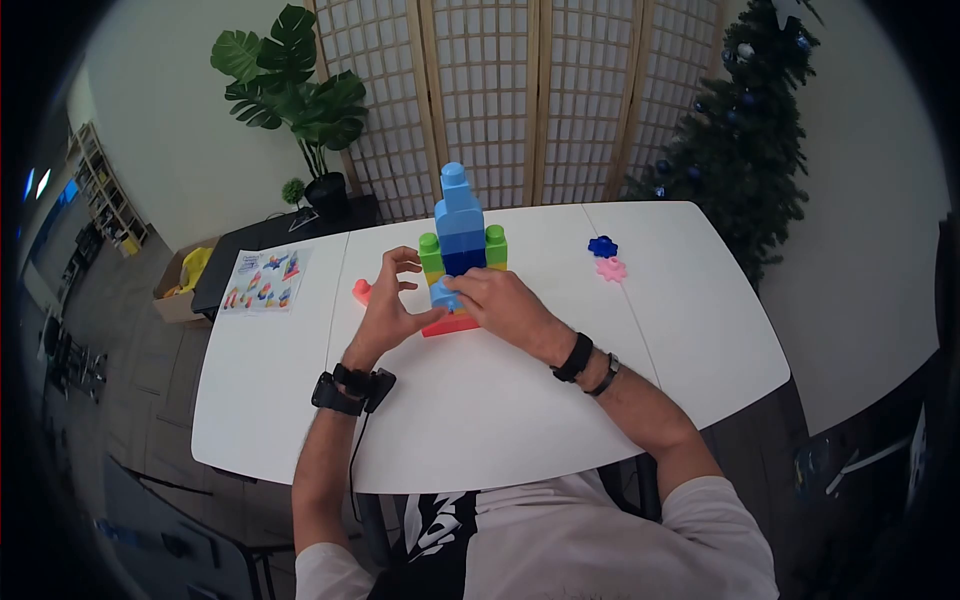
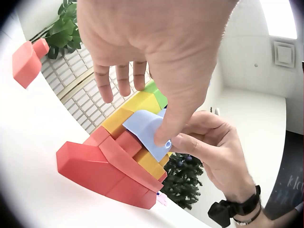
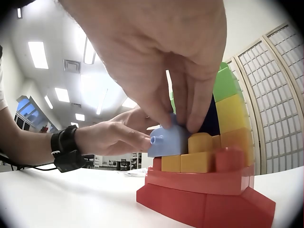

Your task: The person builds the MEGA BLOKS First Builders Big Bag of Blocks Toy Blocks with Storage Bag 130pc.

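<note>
A tower of blocks has a red base (image 1: pixel 453 325) (image 3: pixel 190 203), yellow and green blocks (image 1: pixel 497 250) at its sides, and stacked blue blocks (image 1: pixel 460 222) up the middle. Low on its front is a light blue curved block (image 2: pixel 142 126) (image 3: pixel 166 142) with a small round stub. My right hand (image 1: pixel 512 312) (image 3: pixel 161 52) pinches this block from above. My left hand (image 1: pixel 383 318) (image 2: pixel 152 42) touches the same block with its thumb near the stub, its other fingers spread loosely beside the tower. The block's underside is hidden.
A salmon block (image 1: pixel 362 291) (image 2: pixel 28 64) lies left of the tower. Dark blue (image 1: pixel 603 246) and pink (image 1: pixel 611 269) gear-shaped pieces lie to the right. A printed picture sheet (image 1: pixel 266 282) is at the table's (image 1: pixel 270 400) left side, with a cardboard box (image 1: pixel 180 300) beyond.
</note>
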{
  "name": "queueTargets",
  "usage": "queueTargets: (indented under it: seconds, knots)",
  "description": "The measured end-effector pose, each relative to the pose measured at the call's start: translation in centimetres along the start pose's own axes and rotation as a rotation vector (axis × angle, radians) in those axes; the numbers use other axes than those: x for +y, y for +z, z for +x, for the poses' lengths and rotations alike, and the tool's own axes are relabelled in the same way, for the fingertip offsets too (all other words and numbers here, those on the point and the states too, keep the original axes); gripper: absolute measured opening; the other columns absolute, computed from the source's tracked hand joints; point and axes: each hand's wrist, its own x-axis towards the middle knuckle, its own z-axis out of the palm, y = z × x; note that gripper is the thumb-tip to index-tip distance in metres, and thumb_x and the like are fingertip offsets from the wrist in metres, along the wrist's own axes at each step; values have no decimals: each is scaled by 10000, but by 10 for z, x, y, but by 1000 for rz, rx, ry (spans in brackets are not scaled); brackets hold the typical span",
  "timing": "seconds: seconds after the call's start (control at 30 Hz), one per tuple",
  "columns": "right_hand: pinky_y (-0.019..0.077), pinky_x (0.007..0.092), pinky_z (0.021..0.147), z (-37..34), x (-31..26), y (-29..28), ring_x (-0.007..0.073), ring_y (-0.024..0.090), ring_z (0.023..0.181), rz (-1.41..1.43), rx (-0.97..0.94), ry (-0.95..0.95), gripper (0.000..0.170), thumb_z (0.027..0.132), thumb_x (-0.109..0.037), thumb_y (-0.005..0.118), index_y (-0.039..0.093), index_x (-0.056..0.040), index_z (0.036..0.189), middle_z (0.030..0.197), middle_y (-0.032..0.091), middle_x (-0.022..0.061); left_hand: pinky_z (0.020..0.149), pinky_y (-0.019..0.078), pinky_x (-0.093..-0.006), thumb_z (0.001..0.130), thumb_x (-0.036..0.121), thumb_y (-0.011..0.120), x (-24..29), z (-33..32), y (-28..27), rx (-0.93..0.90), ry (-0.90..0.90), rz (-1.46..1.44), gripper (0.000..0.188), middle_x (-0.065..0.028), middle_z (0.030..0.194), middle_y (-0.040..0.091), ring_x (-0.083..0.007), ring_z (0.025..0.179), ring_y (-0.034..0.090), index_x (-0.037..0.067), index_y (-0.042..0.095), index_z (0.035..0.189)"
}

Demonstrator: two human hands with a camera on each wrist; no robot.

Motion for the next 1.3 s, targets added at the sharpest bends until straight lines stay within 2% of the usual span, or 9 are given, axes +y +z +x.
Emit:
queueTargets:
  seconds: [0.13,0.33,0.47,0.63,0.7,0.93,1.0,1.17,1.3]
  knots:
    - [604,453,864,-4,-5,0,350,722,958,-68,2,12,347,964,-64,670,703,-29,1308,999,722,162,1124,533,-476,758,170,993,2,5,3,-38,-43,-13,1114,-121,1527,512,-276,1399,553,88,294,1621]
    - [621,405,834,-14,8,-36,323,762,877,86,-71,-7,231,986,-109,734,775,-12,1192,1012,790,163,1254,443,-497,829,65,939,-35,9,13,-323,-149,-304,944,-111,1541,609,-267,1450,578,80,435,1627]
    - [619,384,748,-27,66,-83,292,777,796,-21,264,272,162,980,-89,732,809,-22,1106,943,801,182,1249,449,-464,874,79,911,-23,6,14,-293,-176,-252,812,-99,1517,642,-249,1394,626,66,513,1582]
    - [615,453,874,-69,187,-111,365,766,923,-384,267,378,148,942,-113,742,798,-9,1031,971,789,198,1243,456,-461,868,106,923,-21,4,13,-286,-233,-260,827,-109,1520,638,-248,1392,626,54,508,1582]
    - [602,466,925,-78,194,-116,377,757,978,-448,113,548,167,917,-117,760,794,-3,1034,1002,785,201,1239,463,-458,862,124,931,-18,4,14,-279,-223,-226,824,-107,1508,646,-248,1385,630,49,519,1572]
    - [623,420,822,-74,161,-111,346,772,855,-165,121,655,170,918,-148,785,796,-20,1029,987,783,195,1218,473,-460,773,216,1003,-20,-3,5,-408,-199,-4,1015,-130,1551,600,-285,1431,582,60,449,1609]
    - [622,413,793,-75,166,-110,330,774,819,-227,145,582,161,925,-144,781,794,-19,1025,963,786,181,1177,496,-436,739,242,1020,-18,-10,-19,-241,-34,229,1072,-129,1525,604,-298,1400,592,66,425,1613]
    - [614,340,715,-60,147,-114,233,766,732,-253,230,537,154,949,-125,793,804,-2,1042,902,806,132,1018,555,-416,854,300,929,-41,-13,-70,-42,-14,450,739,-166,1395,658,-333,1282,644,34,550,1430]
    - [587,307,657,-35,107,-111,186,731,682,-167,388,403,133,965,-130,787,802,-9,1021,860,794,102,880,596,-471,864,461,893,-42,-16,-59,136,-365,712,671,-217,1249,718,-388,1109,726,10,587,1254]
